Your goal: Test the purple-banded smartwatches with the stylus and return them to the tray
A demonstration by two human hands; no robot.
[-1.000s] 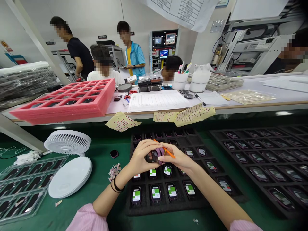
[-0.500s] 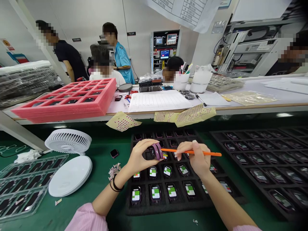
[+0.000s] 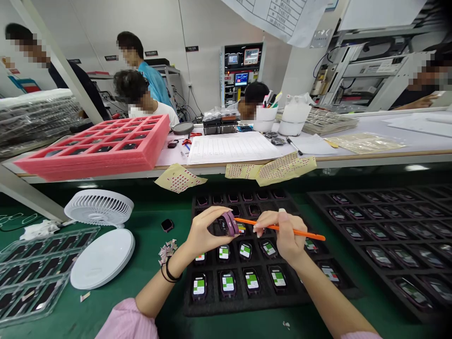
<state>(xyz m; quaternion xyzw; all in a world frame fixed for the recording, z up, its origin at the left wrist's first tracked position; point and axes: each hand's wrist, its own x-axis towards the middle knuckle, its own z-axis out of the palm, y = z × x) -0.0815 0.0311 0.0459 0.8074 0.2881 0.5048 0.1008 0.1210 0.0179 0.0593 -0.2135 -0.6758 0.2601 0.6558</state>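
Watch: one watch [image 3: 228, 223] with a purple strap, up in the air above the front tray, right there in the left hand.

Left hand: the left hand [image 3: 206, 233] is curled, pinching the watch between thumb and fingers.

Right hand: the right hand [image 3: 284, 235] pinches an orange stick [image 3: 305, 234] like a pen; its tip is right at the strap, touching or not I can't tell.

Just changed: the hands have parted, and the stick has swung out from between them to lie across the tray.

Front tray: one black foam tray [image 3: 247, 307] under the hands, about ten watches showing green-and-white labels, more dark ones at the back.

Right tray: a second foam tray [image 3: 334, 240], packed with labelled watches.

Mat: one loose watch [image 3: 167, 225] on the green mat [image 3: 158, 301], beside a small pile of paper scraps [image 3: 166, 252].

Left side: one white fan [image 3: 99, 207], one clear plastic tray [image 3: 35, 268].

Tabletop: one pink foam tray [image 3: 99, 162], three dotted sheets [image 3: 180, 179] hanging over the edge.

Beyond: five co-workers [image 3: 148, 101].
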